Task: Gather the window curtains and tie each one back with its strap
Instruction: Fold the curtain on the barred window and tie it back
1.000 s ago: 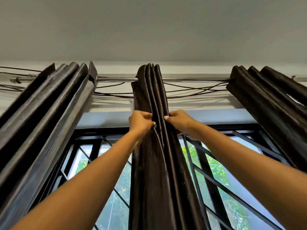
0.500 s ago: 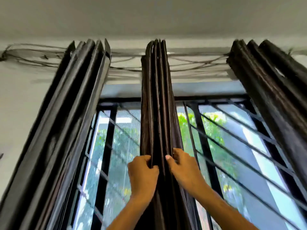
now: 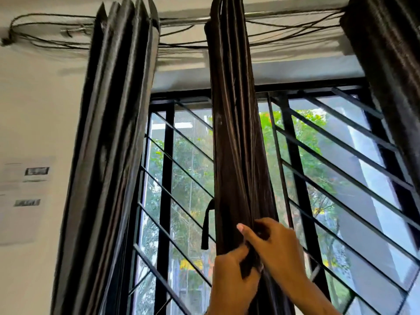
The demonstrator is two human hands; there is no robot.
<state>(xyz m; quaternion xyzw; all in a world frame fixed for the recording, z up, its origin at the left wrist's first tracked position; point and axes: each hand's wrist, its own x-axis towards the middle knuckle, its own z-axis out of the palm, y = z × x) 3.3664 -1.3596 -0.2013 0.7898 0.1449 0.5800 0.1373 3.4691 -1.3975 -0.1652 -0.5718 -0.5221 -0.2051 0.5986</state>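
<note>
Curtains: three dark bundles, the middle curtain point(image 3: 236, 142) pinched by left hand point(image 3: 234, 273) and right hand point(image 3: 276, 248); one strap point(image 3: 206, 226) hung beside it. Wall papers point(image 3: 22, 201) were blurred, unreadable.

Daylight pours in through the window point(image 3: 329, 169), leaving the dark curtains point(image 3: 236, 137) backlit with a faint sheen. Motion blur softens the wall papers point(image 3: 22, 196) and the hands point(image 3: 272, 253); wide-angle distortion bends the edges
</note>
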